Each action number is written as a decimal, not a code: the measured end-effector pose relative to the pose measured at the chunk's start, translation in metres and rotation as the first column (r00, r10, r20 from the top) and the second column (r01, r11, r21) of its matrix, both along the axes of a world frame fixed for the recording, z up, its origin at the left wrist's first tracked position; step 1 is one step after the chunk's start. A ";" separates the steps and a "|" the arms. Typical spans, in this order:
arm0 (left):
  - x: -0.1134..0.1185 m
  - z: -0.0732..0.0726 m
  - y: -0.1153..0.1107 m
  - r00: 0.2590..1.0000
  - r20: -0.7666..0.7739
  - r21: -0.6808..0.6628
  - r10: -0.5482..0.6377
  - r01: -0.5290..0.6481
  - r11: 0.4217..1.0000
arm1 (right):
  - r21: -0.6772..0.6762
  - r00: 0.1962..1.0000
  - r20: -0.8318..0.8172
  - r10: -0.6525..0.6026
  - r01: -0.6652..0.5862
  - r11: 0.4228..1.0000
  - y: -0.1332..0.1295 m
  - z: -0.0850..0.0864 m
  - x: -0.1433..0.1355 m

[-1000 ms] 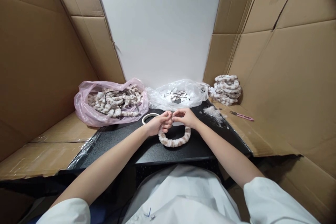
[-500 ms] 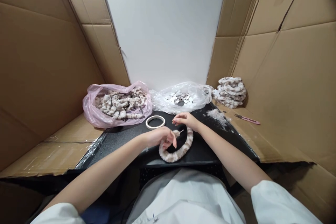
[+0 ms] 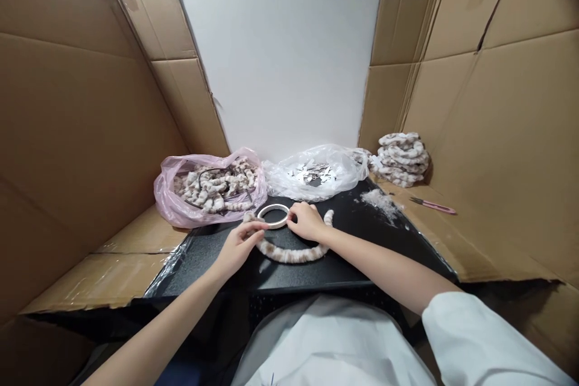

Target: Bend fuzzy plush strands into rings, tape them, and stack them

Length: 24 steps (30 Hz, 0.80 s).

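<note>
A narrow roll of white tape [image 3: 261, 210] is held low over the black tabletop between my two hands. My right hand [image 3: 310, 222] is closed on the roll's right edge. My left hand [image 3: 239, 246] pinches at its lower left edge, thumb and forefinger together. Just in front of the roll, a fluffy white-and-brown fur strip [image 3: 294, 256] lies in an open U. One of its ends pokes up behind my left fingers, and the other stands free just beyond my right wrist.
A pink plastic bag [image 3: 165, 193] of similar fur strips sits back left. Beside it lies a clear bag [image 3: 346, 178] of small metal and white pieces. At right are stacked fur rings [image 3: 402, 160], pink thread snips [image 3: 433, 205] and fluffy scraps [image 3: 382, 202]. Cardboard walls [image 3: 506, 151] flank the table.
The fur strip has gone from a nearly closed loop to a wider U. My left hand has left the strip, and both hands have come to the tape roll. The view has shifted slightly.
</note>
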State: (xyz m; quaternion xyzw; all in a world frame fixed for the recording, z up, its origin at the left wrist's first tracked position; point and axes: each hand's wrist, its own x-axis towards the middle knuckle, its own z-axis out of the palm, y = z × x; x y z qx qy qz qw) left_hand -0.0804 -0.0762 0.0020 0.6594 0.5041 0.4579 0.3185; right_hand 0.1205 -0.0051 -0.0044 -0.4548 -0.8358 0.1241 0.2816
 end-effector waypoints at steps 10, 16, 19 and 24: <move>0.033 0.007 0.069 0.851 -0.506 0.163 -0.143 0.257 0.952 | 0.008 0.980 -0.165 0.109 -0.109 0.994 0.017 0.031 0.041; 0.046 0.011 0.070 0.824 -0.557 0.196 -0.106 0.255 0.947 | -0.034 0.968 -0.205 0.146 -0.156 0.987 -0.008 0.047 0.090; 0.043 0.012 0.072 0.809 -0.574 0.199 -0.130 0.291 0.936 | -0.047 0.980 -0.193 0.046 -0.056 0.997 -0.016 0.057 0.124; 0.036 0.010 0.076 0.818 -0.541 0.182 -0.196 0.341 0.922 | -0.060 0.984 -0.166 -0.058 0.048 0.997 -0.027 0.068 0.167</move>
